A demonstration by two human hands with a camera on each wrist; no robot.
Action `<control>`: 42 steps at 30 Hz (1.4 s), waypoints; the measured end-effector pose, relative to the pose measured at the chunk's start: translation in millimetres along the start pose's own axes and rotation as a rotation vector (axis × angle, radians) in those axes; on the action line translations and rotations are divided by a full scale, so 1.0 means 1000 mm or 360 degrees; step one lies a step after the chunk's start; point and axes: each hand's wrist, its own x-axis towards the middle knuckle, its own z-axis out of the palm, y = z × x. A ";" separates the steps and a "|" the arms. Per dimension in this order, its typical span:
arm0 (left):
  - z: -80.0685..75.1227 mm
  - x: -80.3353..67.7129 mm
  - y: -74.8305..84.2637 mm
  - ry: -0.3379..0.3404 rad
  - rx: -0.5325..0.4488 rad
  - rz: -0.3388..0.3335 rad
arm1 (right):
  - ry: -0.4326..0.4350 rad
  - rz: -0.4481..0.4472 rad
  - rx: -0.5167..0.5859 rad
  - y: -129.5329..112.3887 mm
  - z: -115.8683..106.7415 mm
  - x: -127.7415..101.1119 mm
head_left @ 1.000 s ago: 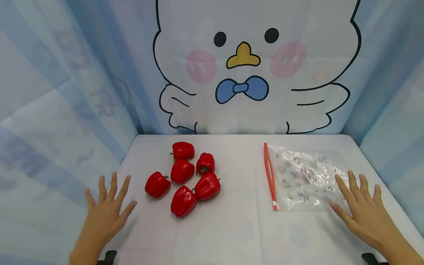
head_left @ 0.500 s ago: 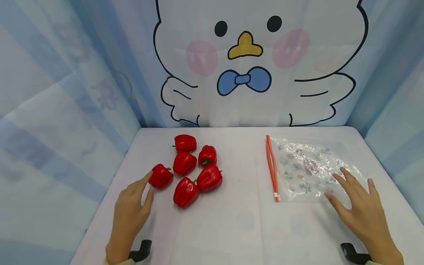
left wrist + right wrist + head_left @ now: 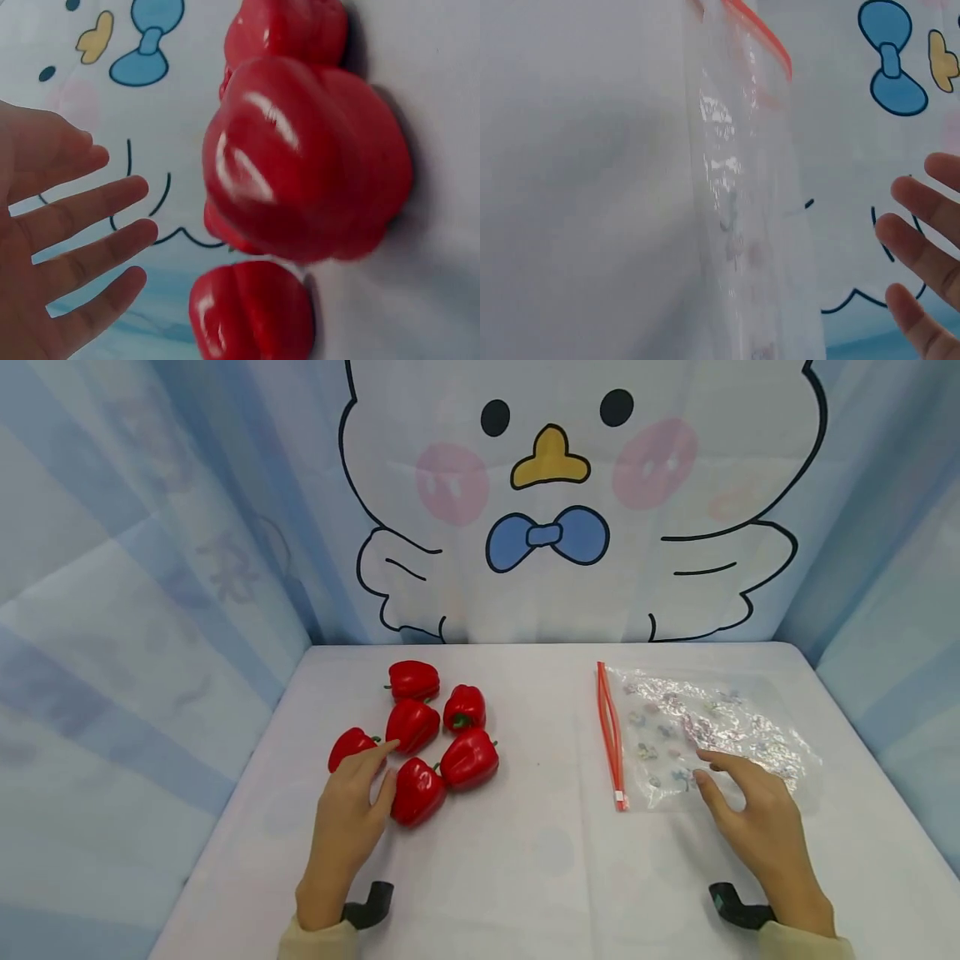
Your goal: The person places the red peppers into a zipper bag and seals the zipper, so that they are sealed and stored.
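The left hand (image 3: 347, 802), fingers spread, reaches over the nearest red bell peppers (image 3: 417, 789). The right hand (image 3: 753, 810), fingers relaxed, hovers over the zip bag's (image 3: 705, 735) near edge on the counter (image 3: 540, 860).

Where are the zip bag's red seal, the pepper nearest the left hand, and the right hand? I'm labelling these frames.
red seal (image 3: 609, 735), head view, midway along the strip.
pepper (image 3: 347, 748), head view, its upper left side.
right hand (image 3: 761, 827), head view, back of the hand.

A staged recording booth: a white table (image 3: 540, 877) enclosed by a cartoon-duck backdrop (image 3: 555, 510) and blue drapes (image 3: 150, 568).
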 end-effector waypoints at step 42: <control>0.062 0.044 0.037 -0.0873 0.0195 -0.0009 | -0.0229 0.0317 -0.0015 -0.044 0.095 0.001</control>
